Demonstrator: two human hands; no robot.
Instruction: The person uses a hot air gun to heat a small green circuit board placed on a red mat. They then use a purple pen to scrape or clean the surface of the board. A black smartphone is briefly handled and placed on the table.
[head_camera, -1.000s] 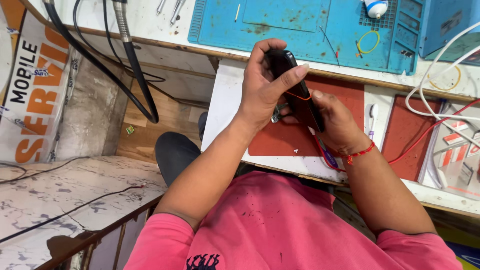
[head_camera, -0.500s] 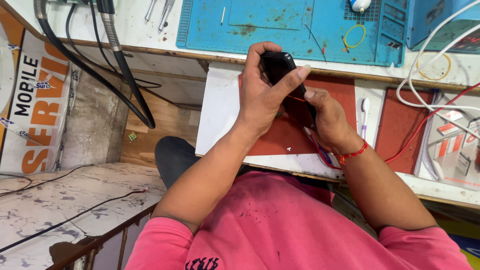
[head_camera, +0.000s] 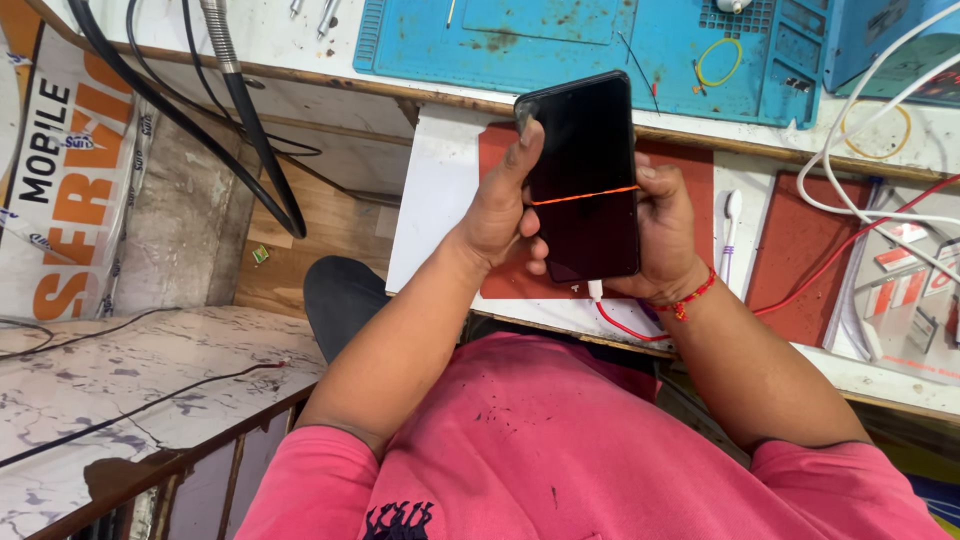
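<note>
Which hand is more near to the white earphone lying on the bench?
Right. The right hand holds the phone just beside the white earphone; the left hand is on the phone's far side.

A blue work mat (head_camera: 560, 45), stained and scuffed, covers the bench top, a yellow wire loop (head_camera: 717, 62) lying on it. Below sit 2 red pads (head_camera: 800, 250) on a white board (head_camera: 430, 200). Black cables (head_camera: 250, 130) and white cables (head_camera: 860, 130) trail either side; a marbled counter (head_camera: 120, 370) lies left.
</note>
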